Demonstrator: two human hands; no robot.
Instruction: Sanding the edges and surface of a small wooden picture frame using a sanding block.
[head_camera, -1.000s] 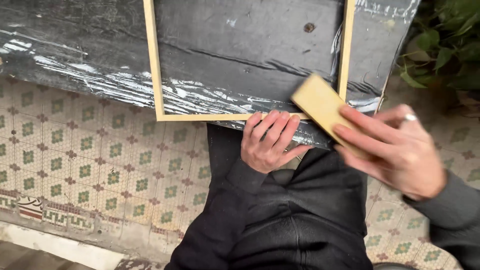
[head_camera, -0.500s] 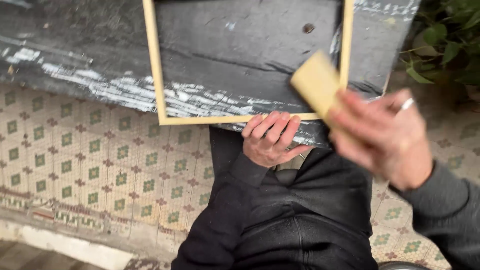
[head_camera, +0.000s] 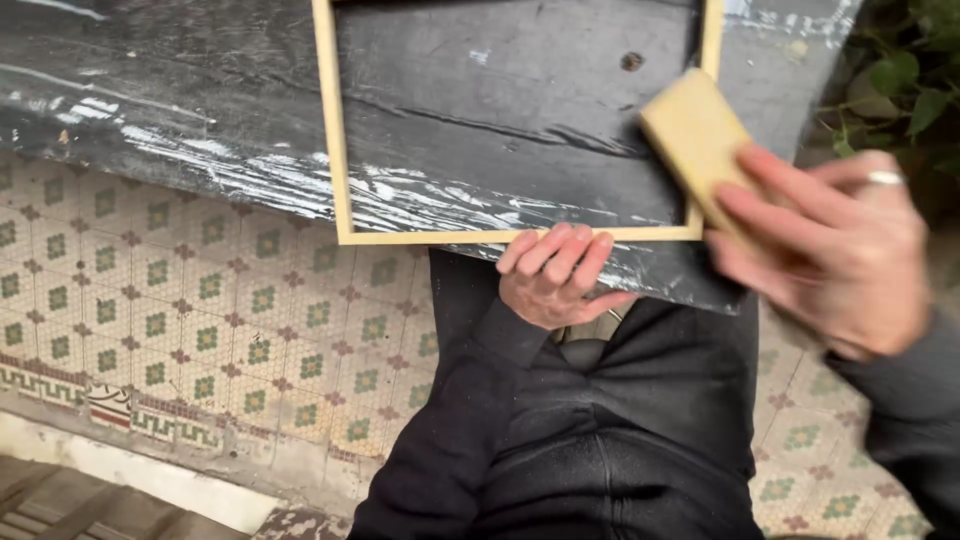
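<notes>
A pale, thin-railed wooden frame lay on a scuffed black board. The left hand gripped its lower rail; the right hand, somewhat blurred, clasped a tan rectangular sanding block at its right rail.

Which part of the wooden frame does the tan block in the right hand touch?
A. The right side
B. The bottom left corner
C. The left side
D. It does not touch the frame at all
A: the tan block, held by the right hand, lies over the right side of the wooden frame.
</notes>
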